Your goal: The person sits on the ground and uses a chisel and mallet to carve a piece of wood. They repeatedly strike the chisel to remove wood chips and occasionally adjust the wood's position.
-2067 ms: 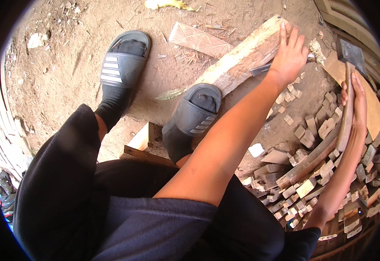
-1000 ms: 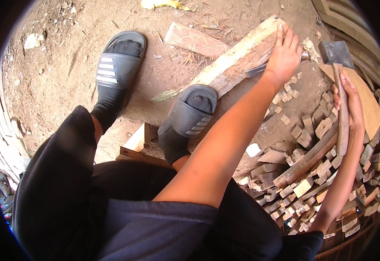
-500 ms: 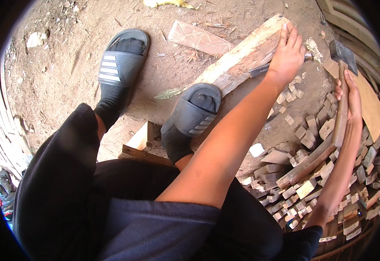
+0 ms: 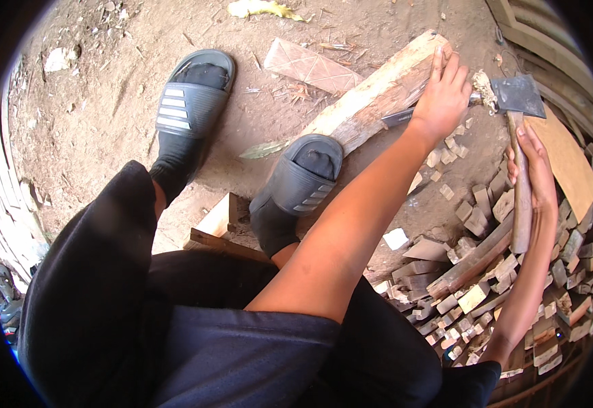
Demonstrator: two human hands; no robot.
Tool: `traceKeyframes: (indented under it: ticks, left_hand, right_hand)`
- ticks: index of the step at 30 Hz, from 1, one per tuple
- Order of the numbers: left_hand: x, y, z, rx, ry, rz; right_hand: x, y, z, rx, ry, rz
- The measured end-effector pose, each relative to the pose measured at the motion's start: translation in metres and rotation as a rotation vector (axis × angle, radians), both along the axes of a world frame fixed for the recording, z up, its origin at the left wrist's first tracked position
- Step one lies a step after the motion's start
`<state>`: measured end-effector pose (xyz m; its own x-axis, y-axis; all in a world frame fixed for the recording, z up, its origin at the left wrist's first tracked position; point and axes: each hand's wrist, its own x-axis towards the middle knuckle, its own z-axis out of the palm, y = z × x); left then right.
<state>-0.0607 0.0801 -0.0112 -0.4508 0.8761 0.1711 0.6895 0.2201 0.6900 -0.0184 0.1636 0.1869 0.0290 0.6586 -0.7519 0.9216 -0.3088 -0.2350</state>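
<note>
"Head view first: what does your right hand have?"

"My right hand (image 4: 541, 170) has its fingers wrapped about a hammer (image 4: 522, 204) with a brown wooden handle and a dark, blocky metal-looking head. The handle is pinched between fingers and palm, head at the top, its free end pointing down toward my forearm."

"And your left?"

"My left hand (image 4: 444, 98) lies over the upper end of a long, pale-brown, rough-faced timber (image 4: 371, 102), fingers reaching forward along it. Beneath the hand passes a slim tool with a flat, dark blade (image 4: 398, 117); the blade shows on one side, and a pale, frayed tuft (image 4: 484, 92) sits by its other end."

"How firm is that left grip?"

"I cannot tell. Thumb and palm are hidden, so whether I close around the tool does not show."

"Does the hammer meet the tuft?"

"Its head is just beside it; touching or apart, I cannot tell."

"Where is the timber?"

"On the brown dirt ground (image 4: 106, 136), slanting from my right foot's dark grey slide sandal (image 4: 296, 173) up toward my left hand. A flat, reddish-brown board (image 4: 310, 64) scored with crossing lines lies just beside it, and a heap of small cut wood blocks (image 4: 474, 297) spreads near my right forearm."
</note>
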Motion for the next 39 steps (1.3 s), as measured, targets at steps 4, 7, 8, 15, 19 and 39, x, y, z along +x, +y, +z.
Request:
traceKeyframes:
  ticks: [4, 7, 8, 15, 19, 39]
  left_hand:
    - [-0.001, -0.004, 0.003, 0.056, -0.034, -0.011]
    - [-0.003, -0.006, 0.005, 0.085, -0.062, -0.011]
    - [-0.003, -0.007, 0.006, 0.088, -0.075, -0.015]
    - [-0.001, -0.008, 0.003, 0.110, -0.038, -0.027]
    - [-0.002, -0.009, 0.006, 0.139, -0.097, -0.072]
    - [0.006, -0.004, 0.004, 0.156, -0.081, -0.028]
  right_hand:
    - [0.007, 0.012, 0.017, 0.008, 0.096, -0.029]
    - [0.006, 0.010, 0.007, 0.158, 0.266, -0.154]
    - [0.003, 0.002, 0.009, 0.117, 0.112, -0.065]
    - [0.002, 0.007, 0.024, 0.062, 0.132, -0.114]
    - [0.007, -0.013, 0.007, 0.198, 0.066, -0.017]
    - [0.024, -0.007, 0.011, 0.149, 0.220, -0.209]
